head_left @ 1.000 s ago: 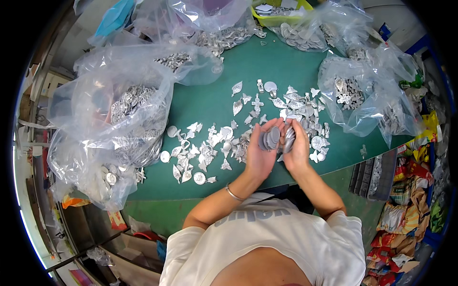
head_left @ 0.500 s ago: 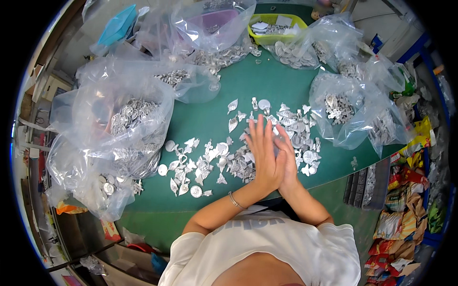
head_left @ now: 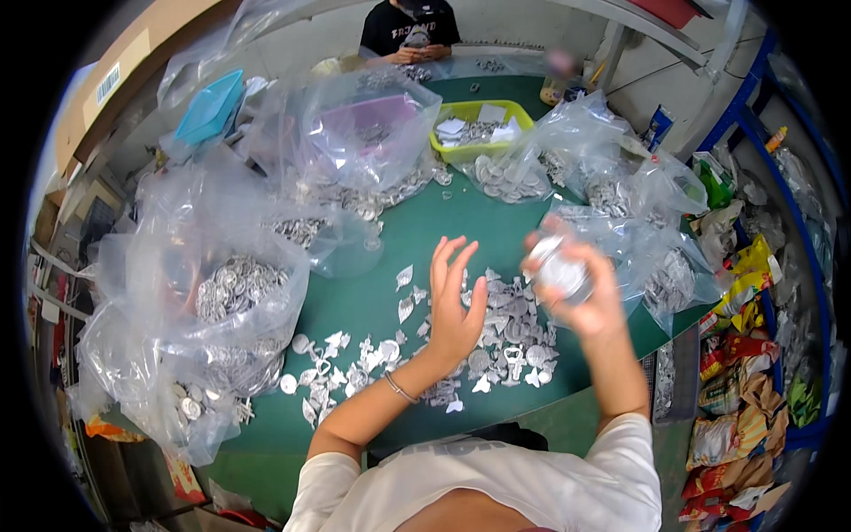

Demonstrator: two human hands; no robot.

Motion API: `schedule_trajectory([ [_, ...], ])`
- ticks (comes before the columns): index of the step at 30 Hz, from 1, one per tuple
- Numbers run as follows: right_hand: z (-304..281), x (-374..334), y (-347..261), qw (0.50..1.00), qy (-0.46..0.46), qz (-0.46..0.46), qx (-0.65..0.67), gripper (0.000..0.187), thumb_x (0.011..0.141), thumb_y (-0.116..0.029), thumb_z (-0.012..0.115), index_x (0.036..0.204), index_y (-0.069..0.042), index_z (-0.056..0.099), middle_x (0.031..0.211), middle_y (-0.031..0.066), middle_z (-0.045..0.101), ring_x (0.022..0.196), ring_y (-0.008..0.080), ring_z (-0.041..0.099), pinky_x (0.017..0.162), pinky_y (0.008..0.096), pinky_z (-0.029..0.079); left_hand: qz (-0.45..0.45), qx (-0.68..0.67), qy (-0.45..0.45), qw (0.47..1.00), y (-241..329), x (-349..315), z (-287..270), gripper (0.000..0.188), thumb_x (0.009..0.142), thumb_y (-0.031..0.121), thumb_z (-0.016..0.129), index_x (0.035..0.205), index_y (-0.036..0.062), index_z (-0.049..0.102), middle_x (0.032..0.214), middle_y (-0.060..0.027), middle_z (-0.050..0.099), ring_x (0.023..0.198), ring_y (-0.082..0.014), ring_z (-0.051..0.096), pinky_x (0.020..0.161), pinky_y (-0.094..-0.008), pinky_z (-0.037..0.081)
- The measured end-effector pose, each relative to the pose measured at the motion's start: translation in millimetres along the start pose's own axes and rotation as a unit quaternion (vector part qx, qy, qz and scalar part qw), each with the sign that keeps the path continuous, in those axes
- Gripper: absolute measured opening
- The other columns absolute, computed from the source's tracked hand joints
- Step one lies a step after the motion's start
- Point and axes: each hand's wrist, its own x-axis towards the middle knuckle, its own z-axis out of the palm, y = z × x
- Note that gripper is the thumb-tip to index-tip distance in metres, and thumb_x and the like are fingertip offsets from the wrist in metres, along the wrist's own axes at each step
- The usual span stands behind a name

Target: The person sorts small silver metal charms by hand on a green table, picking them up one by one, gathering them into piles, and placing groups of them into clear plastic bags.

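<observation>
My left hand (head_left: 454, 310) is open, fingers apart and pointing up, just over the heap of small silvery metal charms (head_left: 510, 319). Nothing shows in its grasp. To its right, my right hand (head_left: 589, 297) is raised above the table with its fingers curled round a round silvery piece (head_left: 562, 270). Motion smears that hand, so I cannot tell whether it is one piece or a stack. Leaf-shaped charms (head_left: 405, 277) lie beyond my left wrist, and more mixed charms (head_left: 359, 368) are spread to the left of my forearm.
Clear plastic bags of metal parts (head_left: 239, 288) crowd the left side, with more bags (head_left: 669, 279) at the right. A yellow-green basket (head_left: 530, 121) and a purple basin (head_left: 341, 117) stand at the back. Another person (head_left: 409, 34) sits beyond the green table (head_left: 425, 217).
My hands, pressed together before, have come apart. My right hand has moved right and now holds a round silvery piece. The view has tilted up, bringing another person into sight.
</observation>
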Motion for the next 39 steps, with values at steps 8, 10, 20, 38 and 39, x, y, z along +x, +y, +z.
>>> schedule_trajectory([
  [8, -30.7, 133.5, -229.4, 0.902, 0.204, -0.259, -0.278, 0.030, 0.073, -0.004, 0.056, 0.103, -0.007, 0.052, 0.081, 0.0074, 0.056, 0.062, 0.0174, 0.053, 0.044, 0.0277, 0.040, -0.017, 0.003, -0.108, 0.994, -28.5, 39.0, 13.2, 0.042, 0.080, 0.007, 0.059, 0.121, 0.0052, 0.048, 0.127, -0.0169, 0.038, 0.124, -0.0373, 0.033, 0.102, -0.0431, 0.028],
  [10, -58.8, 153.8, -264.8, 0.896, 0.217, -0.203, -0.330, 0.031, 0.072, -0.005, 0.057, 0.102, -0.008, 0.051, 0.079, 0.0075, 0.057, 0.060, 0.0166, 0.053, 0.042, 0.0263, 0.039, -0.001, 0.004, -0.132, 0.991, -29.8, 50.3, 22.6, 0.044, 0.080, 0.007, 0.060, 0.121, 0.0030, 0.047, 0.126, -0.0177, 0.039, 0.122, -0.0366, 0.035, 0.101, -0.0414, 0.030],
  [20, 8.2, 142.6, -151.0, 0.833, 0.076, 0.034, -0.547, 0.047, 0.072, -0.008, 0.055, 0.119, -0.009, 0.050, 0.088, 0.0072, 0.058, 0.067, 0.0130, 0.058, 0.038, 0.0221, 0.038, -0.003, -0.008, 0.023, 1.000, -11.5, 197.4, 89.0, 0.059, 0.079, 0.039, 0.062, 0.119, -0.0015, 0.049, 0.118, -0.0236, 0.050, 0.111, -0.0356, 0.049, 0.094, -0.0412, 0.038],
  [38, -41.7, 213.5, -95.6, 0.879, 0.061, -0.061, -0.469, 0.018, 0.081, -0.016, 0.057, 0.095, -0.008, 0.050, 0.099, 0.0100, 0.052, 0.084, 0.0218, 0.055, 0.065, 0.0312, 0.047, 0.244, 0.079, 0.042, 0.966, -3.7, 212.9, 28.0, 0.014, 0.057, 0.015, 0.055, 0.060, 0.0016, 0.057, 0.065, -0.0189, 0.056, 0.064, -0.0360, 0.055, 0.058, -0.0450, 0.042],
  [39, -28.3, 206.6, -90.5, 0.856, 0.042, -0.064, -0.511, 0.018, 0.081, -0.017, 0.057, 0.095, -0.008, 0.050, 0.100, 0.0106, 0.052, 0.085, 0.0225, 0.054, 0.067, 0.0319, 0.046, 0.253, 0.108, 0.034, 0.961, -4.9, 210.8, 38.9, 0.014, 0.055, 0.016, 0.056, 0.060, 0.0037, 0.059, 0.066, -0.0190, 0.057, 0.064, -0.0348, 0.055, 0.057, -0.0437, 0.042],
])
